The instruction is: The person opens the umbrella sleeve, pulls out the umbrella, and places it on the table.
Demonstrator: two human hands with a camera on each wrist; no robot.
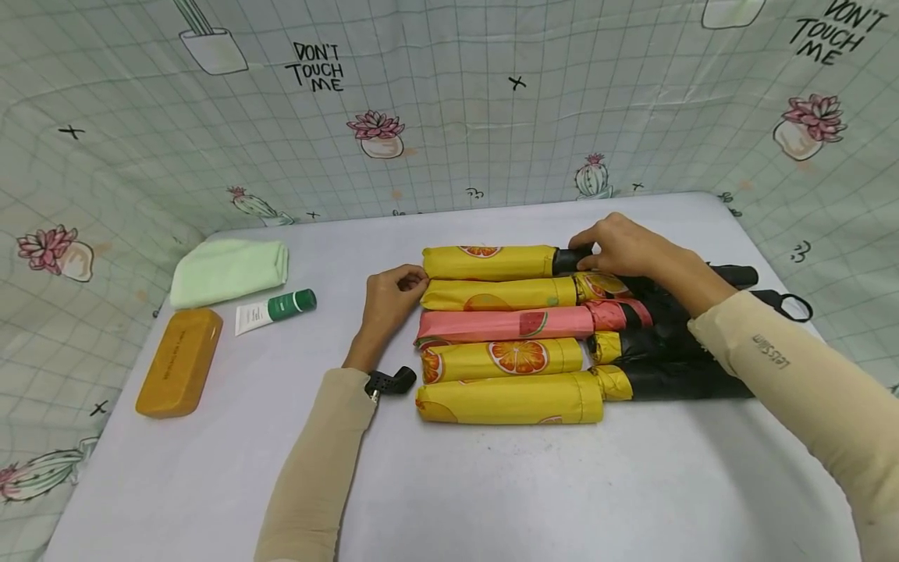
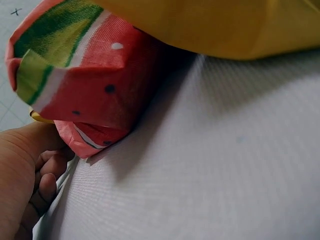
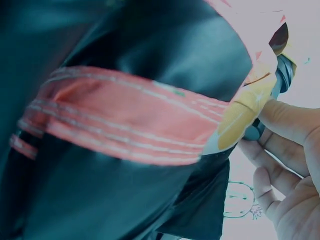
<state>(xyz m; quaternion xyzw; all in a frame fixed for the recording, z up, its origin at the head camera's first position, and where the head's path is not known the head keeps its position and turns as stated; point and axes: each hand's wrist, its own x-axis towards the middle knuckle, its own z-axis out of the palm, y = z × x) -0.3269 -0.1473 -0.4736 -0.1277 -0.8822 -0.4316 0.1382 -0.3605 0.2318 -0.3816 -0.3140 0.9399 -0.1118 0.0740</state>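
Several folded umbrellas in fruit-print sleeves lie side by side on the white table. At the back is a yellow umbrella point(image 1: 489, 263) with a short black handle point(image 1: 564, 261). My right hand point(image 1: 621, 246) pinches that handle between thumb and fingers. At the sleeve's left end, my left hand point(image 1: 391, 304) has thumb and forefinger brought together on the corner. In front lie a second yellow umbrella point(image 1: 502, 294), a pink watermelon-print umbrella point(image 1: 485, 323) and two more yellow ones. The left wrist view shows the pink sleeve's end point(image 2: 95, 85) close up, hiding my left fingertips.
Black fabric and handles point(image 1: 733, 275) extend right, one with a ring-shaped loop point(image 1: 797, 307) near the table edge. At the left are a folded pale green cloth point(image 1: 228, 273), a green-and-white tube point(image 1: 276, 311) and a mustard-yellow case point(image 1: 179, 363). A printed curtain point(image 1: 449, 117) hangs behind.
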